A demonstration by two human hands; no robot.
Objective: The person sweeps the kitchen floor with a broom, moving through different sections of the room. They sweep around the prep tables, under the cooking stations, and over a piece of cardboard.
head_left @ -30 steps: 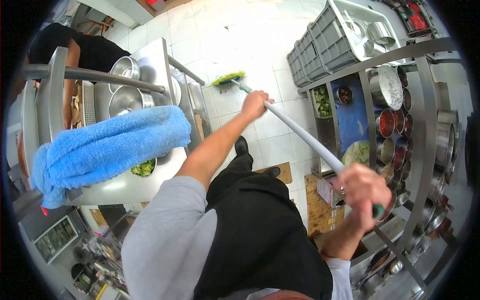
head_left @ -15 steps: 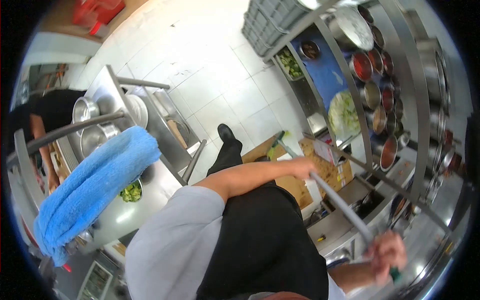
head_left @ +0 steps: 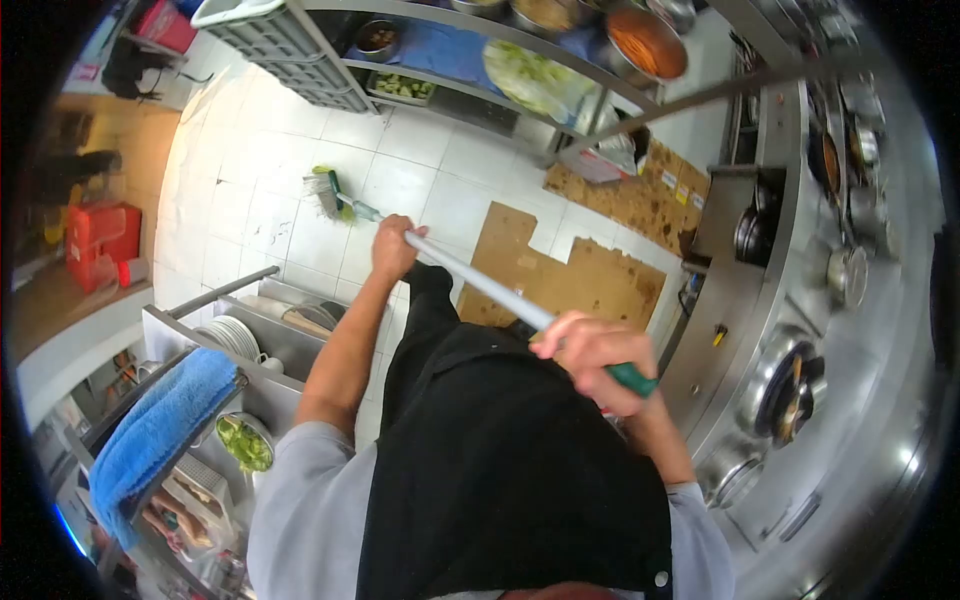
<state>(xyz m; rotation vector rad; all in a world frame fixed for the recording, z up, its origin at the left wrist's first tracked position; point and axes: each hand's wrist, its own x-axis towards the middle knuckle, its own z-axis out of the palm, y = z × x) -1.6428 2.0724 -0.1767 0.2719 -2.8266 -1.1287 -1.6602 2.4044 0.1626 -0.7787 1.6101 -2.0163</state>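
Broom handle (head_left: 480, 280): we lose its midsection under the right hand (head_left: 590, 360) | left hand (head_left: 393, 247) hides another stretch | beyond the handle, shelf pots (head_left: 645, 40) cut off by the frame's top | contents blurred.

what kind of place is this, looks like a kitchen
Most likely a commercial restaurant kitchen: a long steel range with burners, steel shelves holding food containers, and stacked plates on a steel prep table, all above a white tiled floor.
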